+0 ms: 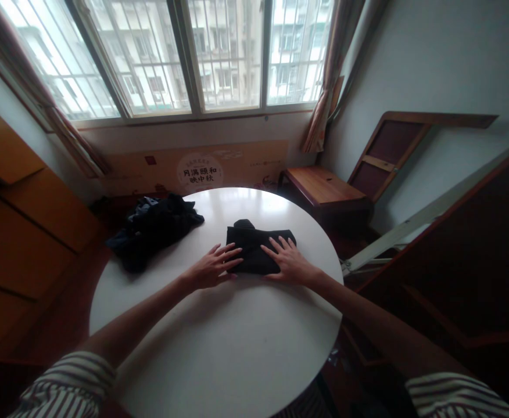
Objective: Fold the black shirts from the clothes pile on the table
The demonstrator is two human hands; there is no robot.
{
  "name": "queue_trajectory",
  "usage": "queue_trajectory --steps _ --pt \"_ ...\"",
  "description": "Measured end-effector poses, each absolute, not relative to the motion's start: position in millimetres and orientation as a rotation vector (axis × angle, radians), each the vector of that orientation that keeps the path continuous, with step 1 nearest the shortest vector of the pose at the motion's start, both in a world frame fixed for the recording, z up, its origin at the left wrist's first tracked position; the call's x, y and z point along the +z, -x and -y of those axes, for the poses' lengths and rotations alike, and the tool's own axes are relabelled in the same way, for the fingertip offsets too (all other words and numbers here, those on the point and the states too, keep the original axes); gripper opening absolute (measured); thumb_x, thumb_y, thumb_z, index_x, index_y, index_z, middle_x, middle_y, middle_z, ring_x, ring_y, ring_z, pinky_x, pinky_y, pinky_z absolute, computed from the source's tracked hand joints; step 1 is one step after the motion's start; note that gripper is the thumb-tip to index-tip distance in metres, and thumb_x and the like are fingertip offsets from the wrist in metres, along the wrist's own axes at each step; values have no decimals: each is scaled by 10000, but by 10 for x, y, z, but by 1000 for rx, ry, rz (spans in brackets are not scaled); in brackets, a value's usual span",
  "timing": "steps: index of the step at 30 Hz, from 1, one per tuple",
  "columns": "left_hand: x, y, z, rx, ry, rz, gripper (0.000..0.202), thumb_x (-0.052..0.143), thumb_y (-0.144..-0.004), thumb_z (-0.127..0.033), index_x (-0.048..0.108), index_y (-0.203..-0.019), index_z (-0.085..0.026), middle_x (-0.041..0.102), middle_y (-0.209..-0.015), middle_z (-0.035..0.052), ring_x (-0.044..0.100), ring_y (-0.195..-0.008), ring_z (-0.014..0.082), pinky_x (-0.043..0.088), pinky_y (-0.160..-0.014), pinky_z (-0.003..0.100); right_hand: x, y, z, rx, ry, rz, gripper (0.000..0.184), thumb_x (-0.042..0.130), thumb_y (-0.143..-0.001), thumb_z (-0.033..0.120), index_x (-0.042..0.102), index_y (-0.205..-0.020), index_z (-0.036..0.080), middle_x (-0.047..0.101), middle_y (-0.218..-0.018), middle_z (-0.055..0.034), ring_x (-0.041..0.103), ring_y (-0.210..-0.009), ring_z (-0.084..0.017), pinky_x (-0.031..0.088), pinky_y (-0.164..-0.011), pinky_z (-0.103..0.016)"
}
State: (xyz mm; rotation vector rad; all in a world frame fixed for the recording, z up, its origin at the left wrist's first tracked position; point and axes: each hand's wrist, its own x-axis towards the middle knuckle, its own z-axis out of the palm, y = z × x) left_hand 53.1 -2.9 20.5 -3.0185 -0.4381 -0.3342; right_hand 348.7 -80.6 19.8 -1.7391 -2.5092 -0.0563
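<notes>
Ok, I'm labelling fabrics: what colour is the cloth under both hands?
The cloth is black, seen in the head view.

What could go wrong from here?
The left hand and right hand touch the folded black cloth; uneven pressure might shift its layers. A flap juts from its far edge and may crease. The dark fabric pile lies at the rim of the white table; a bump could tip some off.

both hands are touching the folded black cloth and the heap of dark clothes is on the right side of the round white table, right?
Not quite: the heap of dark, crumpled clothes is on the left side of the round white table, as the head view shows. The left hand and right hand do touch the folded black cloth.
</notes>
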Motion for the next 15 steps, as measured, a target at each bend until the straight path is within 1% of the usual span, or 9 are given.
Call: queue_trajectory --steps 2,3,5,7,9,12,15 --pt "181 -456 3 -341 2995 383 566 528 -972 -439 423 -1472 -194 408 -1531 165 320 -1445 333 340 -1114 566 207 -3486 806 -68 1729 2505 1007 541 -759 808 365 -1534 191 321 -1565 -233 306 -1399 -500 234 -1107 -649" --pt "162 -435 -16 -346 2980 372 569 535 -971 -420 415 -1473 -180 423 -1518 178 337 -1437 334 346 -1112 563 214 -3485 811 -73 1722 2505 998 551 -762 797 375 -1529 185 330 -1561 -231 314 -1395 -496 239 -1104 -652" --pt "115 -442 -56 -380 2950 335 504 525 -977 -333 442 -1441 -154 487 -1464 189 398 -1401 326 362 -1107 548 234 -3470 832 -90 1682 2524 931 567 -796 741 415 -1506 158 352 -1551 -229 339 -1385 -481 246 -1102 -652" --pt "71 -505 -93 -458 2919 281 459 523 -965 -261 468 -1396 -115 562 -1374 199 481 -1335 318 390 -1095 532 251 -3432 871 -118 1588 2572 803 577 -853 621 457 -1473 124 411 -1515 -226 372 -1372 -447 246 -1116 -628" --pt "46 -599 -126 -556 2898 244 423 509 -952 -208 475 -1357 -89 621 -1262 195 564 -1238 296 423 -1077 518 255 -3379 912 -140 1503 2597 724 595 -867 484 456 -1465 99 476 -1464 -219 401 -1361 -412 263 -1128 -586" --pt "54 -729 -175 -704 2912 271 378 469 -938 -156 468 -1314 -110 650 -1117 146 629 -1091 250 454 -1053 525 241 -3322 941 -148 1511 2552 733 624 -816 329 423 -1479 88 514 -1432 -207 427 -1346 -389 313 -1115 -552" --pt "104 -793 -211 -877 2950 346 355 449 -937 -143 450 -1291 -140 638 -1084 122 627 -1055 238 470 -1031 541 231 -3355 929 -168 1603 2482 714 591 -756 145 452 -1454 88 528 -1432 -181 447 -1336 -359 330 -1114 -526"
